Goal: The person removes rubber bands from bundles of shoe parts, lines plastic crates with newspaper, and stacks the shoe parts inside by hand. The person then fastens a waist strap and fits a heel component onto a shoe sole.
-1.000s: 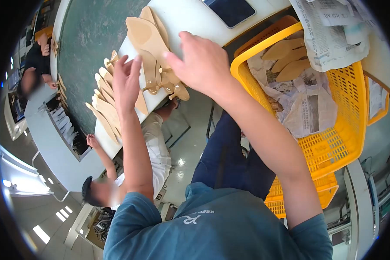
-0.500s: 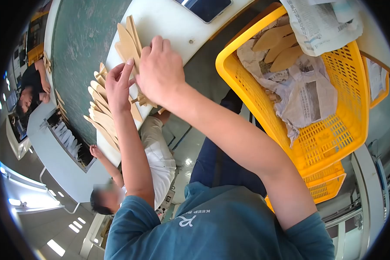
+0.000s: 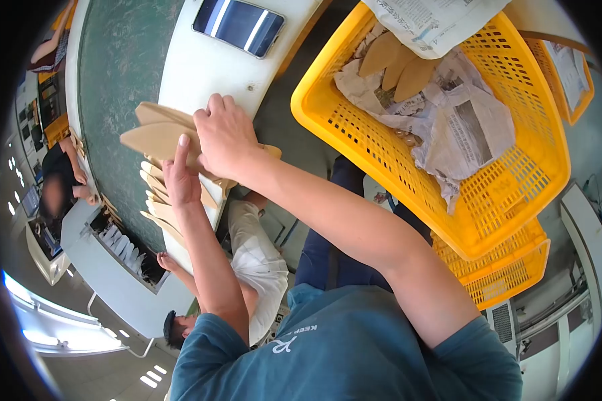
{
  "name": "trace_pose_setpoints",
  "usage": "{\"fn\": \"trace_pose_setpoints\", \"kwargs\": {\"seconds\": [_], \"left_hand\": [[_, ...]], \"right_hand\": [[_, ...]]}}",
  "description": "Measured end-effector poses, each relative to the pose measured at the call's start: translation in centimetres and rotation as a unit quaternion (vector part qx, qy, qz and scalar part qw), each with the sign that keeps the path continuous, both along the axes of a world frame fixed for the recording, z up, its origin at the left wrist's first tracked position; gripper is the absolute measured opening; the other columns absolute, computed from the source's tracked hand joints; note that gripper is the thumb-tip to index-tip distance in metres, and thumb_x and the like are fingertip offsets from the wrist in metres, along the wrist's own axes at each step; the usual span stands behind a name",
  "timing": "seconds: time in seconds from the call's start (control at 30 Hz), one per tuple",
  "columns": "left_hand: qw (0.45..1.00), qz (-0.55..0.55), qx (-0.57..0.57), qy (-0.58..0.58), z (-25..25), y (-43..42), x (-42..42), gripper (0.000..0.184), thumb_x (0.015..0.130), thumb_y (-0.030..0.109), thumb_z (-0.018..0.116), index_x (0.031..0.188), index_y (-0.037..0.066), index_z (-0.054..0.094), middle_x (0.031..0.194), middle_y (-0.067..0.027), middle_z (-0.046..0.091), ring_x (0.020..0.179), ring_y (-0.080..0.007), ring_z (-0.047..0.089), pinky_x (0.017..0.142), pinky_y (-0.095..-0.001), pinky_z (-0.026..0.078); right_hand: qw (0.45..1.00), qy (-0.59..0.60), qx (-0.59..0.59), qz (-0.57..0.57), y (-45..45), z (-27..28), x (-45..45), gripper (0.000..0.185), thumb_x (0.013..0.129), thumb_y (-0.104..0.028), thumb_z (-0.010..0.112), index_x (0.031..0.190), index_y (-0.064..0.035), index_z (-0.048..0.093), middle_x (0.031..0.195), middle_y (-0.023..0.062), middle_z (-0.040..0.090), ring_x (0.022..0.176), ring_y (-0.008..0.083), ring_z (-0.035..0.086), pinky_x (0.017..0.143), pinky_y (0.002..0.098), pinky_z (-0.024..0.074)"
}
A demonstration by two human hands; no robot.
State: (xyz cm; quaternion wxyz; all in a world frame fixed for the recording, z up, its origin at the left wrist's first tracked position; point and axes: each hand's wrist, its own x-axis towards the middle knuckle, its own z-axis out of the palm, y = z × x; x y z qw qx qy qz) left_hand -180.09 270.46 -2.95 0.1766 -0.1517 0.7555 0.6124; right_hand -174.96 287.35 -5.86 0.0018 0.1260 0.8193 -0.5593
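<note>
My right hand (image 3: 229, 137) grips a few flat, leaf-shaped wooden pieces (image 3: 155, 138), fingers closed round their near ends. Their broad tips point left over the white table edge. My left hand (image 3: 182, 180) is just below, thumb and fingers pressed against the lower piece; its grip is partly hidden. Beneath and behind my left hand, several similar wooden pieces (image 3: 155, 212) lie in a row along the table edge. More wooden ends (image 3: 271, 151) show beyond my right wrist.
A yellow basket (image 3: 328, 121) at right holds leaf-shaped wooden pieces (image 3: 416, 79) on crumpled newspaper (image 3: 465, 134). A phone (image 3: 239, 28) lies on the white tabletop (image 3: 201, 73), beside a green surface (image 3: 120, 80). A co-worker in white shorts (image 3: 257, 260) sits at lower left, another person (image 3: 60, 180) farther left.
The pieces in my hands have swung from pointing up to pointing left, broad faces showing. Both hands have turned with them. The view has shifted, bringing the phone and basket farther left.
</note>
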Motion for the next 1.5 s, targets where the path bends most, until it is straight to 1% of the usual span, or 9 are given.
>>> {"fn": "trace_pose_setpoints", "kwargs": {"seconds": [0.2, 0.47, 0.63, 0.8, 0.97, 1.07, 1.2, 1.4, 1.5], "left_hand": [[1.000, 0.026, 0.010, -0.014, 8.8, 7.5, 8.2, 0.065, 0.103, 0.043, 0.063, 0.151, 0.001, 0.048, 0.137, -0.0193, 0.063, 0.122, -0.0284, 0.066, 0.104, -0.0425, 0.056], [0.919, -0.344, 0.065, 0.181, 7.4, 15.9, 5.5, 0.082, 0.096, 0.060, 0.066, 0.142, -0.007, 0.052, 0.143, -0.0244, 0.058, 0.135, -0.0388, 0.057, 0.111, -0.0527, 0.049], [0.659, -0.741, 0.127, -0.023, 6.2, 29.4, 11.8, 0.113, 0.061, 0.051, 0.100, 0.146, -0.004, 0.051, 0.146, -0.0235, 0.058, 0.131, -0.0346, 0.060, 0.113, -0.0420, 0.045], [0.546, -0.716, 0.136, -0.413, -1.5, 32.5, 20.4, 0.090, 0.073, 0.023, 0.097, 0.148, 0.002, 0.053, 0.141, -0.0112, 0.064, 0.128, -0.0216, 0.061, 0.110, -0.0358, 0.047], [0.634, -0.639, 0.153, -0.408, -3.0, 33.3, 24.7, 0.049, 0.093, 0.016, 0.079, 0.135, -0.003, 0.062, 0.125, -0.0102, 0.071, 0.120, -0.0167, 0.063, 0.106, -0.0341, 0.050], [0.714, -0.575, 0.125, -0.380, -5.5, 33.4, 25.8, 0.034, 0.095, 0.012, 0.076, 0.126, -0.002, 0.068, 0.120, -0.0092, 0.074, 0.110, -0.0175, 0.069, 0.097, -0.0345, 0.056], [0.796, -0.500, 0.136, -0.312, -9.2, 35.5, 25.6, 0.034, 0.094, 0.009, 0.077, 0.125, -0.002, 0.068, 0.112, -0.0109, 0.076, 0.099, -0.0200, 0.074, 0.087, -0.0356, 0.061], [0.823, -0.518, 0.114, -0.200, -12.0, 37.1, 25.0, 0.040, 0.089, 0.005, 0.083, 0.125, -0.002, 0.067, 0.113, -0.0099, 0.075, 0.100, -0.0184, 0.073, 0.087, -0.0337, 0.061], [0.848, -0.479, 0.095, -0.207, -13.6, 36.2, 24.2, 0.041, 0.089, 0.005, 0.084, 0.126, -0.002, 0.067, 0.113, -0.0093, 0.075, 0.098, -0.0178, 0.072, 0.086, -0.0330, 0.061]], "right_hand": [[0.931, -0.032, -0.342, 0.123, 7.3, 6.8, 8.0, 0.074, 0.081, -0.034, 0.085, 0.132, -0.0016, 0.041, 0.085, 0.0271, 0.070, 0.085, 0.0493, 0.071, 0.076, 0.0552, 0.0543], [0.925, -0.178, -0.129, 0.311, 26.9, 8.3, 19.2, 0.051, 0.083, -0.021, 0.078, 0.128, -0.0053, 0.060, 0.093, 0.0176, 0.074, 0.095, 0.0402, 0.072, 0.083, 0.0476, 0.0561], [0.870, -0.179, 0.105, 0.447, 29.1, 7.0, 24.2, 0.026, 0.085, -0.012, 0.071, 0.111, -0.0110, 0.072, 0.091, 0.0108, 0.075, 0.097, 0.0342, 0.073, 0.082, 0.0480, 0.0573], [0.826, -0.303, 0.119, 0.461, 31.7, 9.0, 25.7, 0.014, 0.089, -0.015, 0.066, 0.100, -0.0118, 0.075, 0.087, 0.0109, 0.073, 0.095, 0.0311, 0.073, 0.087, 0.0466, 0.0555], [0.902, -0.171, 0.235, 0.320, 33.9, 7.7, 31.2, 0.020, 0.085, -0.019, 0.071, 0.101, -0.0083, 0.074, 0.103, 0.0142, 0.072, 0.101, 0.0321, 0.072, 0.096, 0.0438, 0.0533], [0.952, 0.013, 0.306, -0.002, 34.9, 6.2, 33.2, 0.031, 0.086, -0.022, 0.074, 0.113, -0.0059, 0.072, 0.116, 0.0165, 0.069, 0.111, 0.0308, 0.068, 0.098, 0.0425, 0.0532], [0.924, -0.016, 0.184, -0.335, 36.8, 2.3, 36.3, 0.046, 0.088, -0.028, 0.074, 0.127, -0.0052, 0.065, 0.121, 0.0182, 0.069, 0.111, 0.0336, 0.068, 0.096, 0.0427, 0.0539], [0.875, -0.103, -0.290, -0.375, 28.6, -11.8, 36.4, 0.066, 0.094, -0.045, 0.076, 0.141, -0.0020, 0.059, 0.125, 0.0195, 0.064, 0.103, 0.0274, 0.071, 0.089, 0.0388, 0.0579], [0.852, -0.134, -0.134, -0.487, 25.6, -12.7, 35.2, 0.065, 0.094, -0.043, 0.076, 0.143, -0.0026, 0.060, 0.121, 0.0203, 0.067, 0.102, 0.0260, 0.072, 0.088, 0.0373, 0.0580]]}}
